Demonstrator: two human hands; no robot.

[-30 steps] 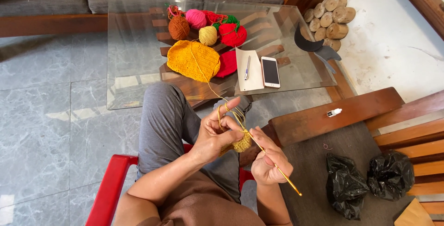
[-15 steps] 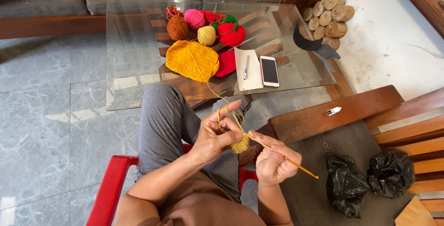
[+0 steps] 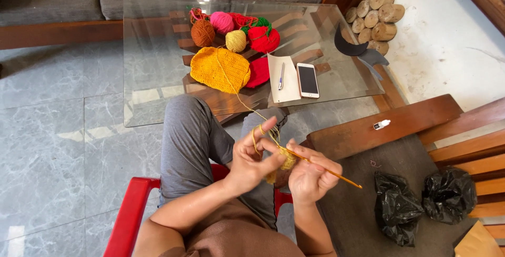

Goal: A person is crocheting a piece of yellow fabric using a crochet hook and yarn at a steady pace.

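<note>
Tiled floor, glass table [image 3: 158, 78] far | left hand [image 3: 251, 157] raised over lap, yarn [image 3: 239, 96] looped on fingers, pinching crochet piece [image 3: 286, 159] | right hand [image 3: 310, 175] closed on hook [image 3: 326, 170], pointing left

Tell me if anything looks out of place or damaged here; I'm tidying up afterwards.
Nothing looks damaged or spilled. One oddity: a small white tube lies alone on the brown wooden bench arm, apart from the yarn balls on the glass table.
</note>
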